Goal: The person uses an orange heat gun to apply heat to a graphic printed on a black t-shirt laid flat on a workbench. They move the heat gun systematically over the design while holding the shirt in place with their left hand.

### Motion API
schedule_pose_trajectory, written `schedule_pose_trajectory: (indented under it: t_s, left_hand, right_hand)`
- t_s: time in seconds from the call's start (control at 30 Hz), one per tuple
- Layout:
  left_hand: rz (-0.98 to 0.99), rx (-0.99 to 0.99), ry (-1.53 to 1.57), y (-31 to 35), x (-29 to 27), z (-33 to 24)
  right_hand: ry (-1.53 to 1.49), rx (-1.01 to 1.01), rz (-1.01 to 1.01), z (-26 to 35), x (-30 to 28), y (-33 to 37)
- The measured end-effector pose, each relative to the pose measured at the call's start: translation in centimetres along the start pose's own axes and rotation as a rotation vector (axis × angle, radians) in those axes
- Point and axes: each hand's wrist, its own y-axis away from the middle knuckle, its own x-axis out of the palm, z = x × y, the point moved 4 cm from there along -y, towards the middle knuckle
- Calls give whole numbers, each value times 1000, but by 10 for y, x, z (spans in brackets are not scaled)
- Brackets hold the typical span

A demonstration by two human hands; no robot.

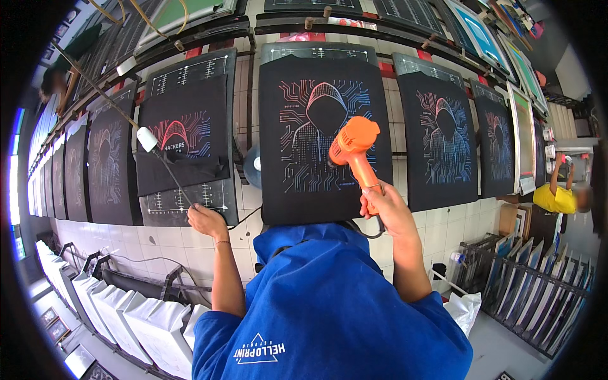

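My right hand [387,208] is wrapped round the handle of an orange heat gun [356,140]. Its nozzle is over a black T-shirt [273,201] stretched on a printing board, with a hooded figure and circuit lines printed in red and blue. Whether the nozzle touches the cloth I cannot tell. At the left, my left hand [207,221] is closed on a dark power cord [175,175], which runs up to a white plug connector [147,139] hanging from above. Beyond that hand, a partly folded black shirt [180,133] lies on another board [221,69].
More printed black shirts [441,136] lie on boards along both sides. Framed screens [523,142] stand at the right, above a rack of panels [532,285]. A person in a yellow shirt [555,198] is at the far right. White covered forms [155,323] line the lower left.
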Motion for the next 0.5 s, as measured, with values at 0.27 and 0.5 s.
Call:
schedule_pose_trajectory:
  t_s: [0.27, 0.5]
  left_hand:
    - [63, -32, 15, 0, 1, 2]
    - [-13, -20, 76, 1, 0, 4]
  right_hand:
    - [71, 5, -115, -5, 6, 21]
    - [100, 43, -166, -18, -1, 45]
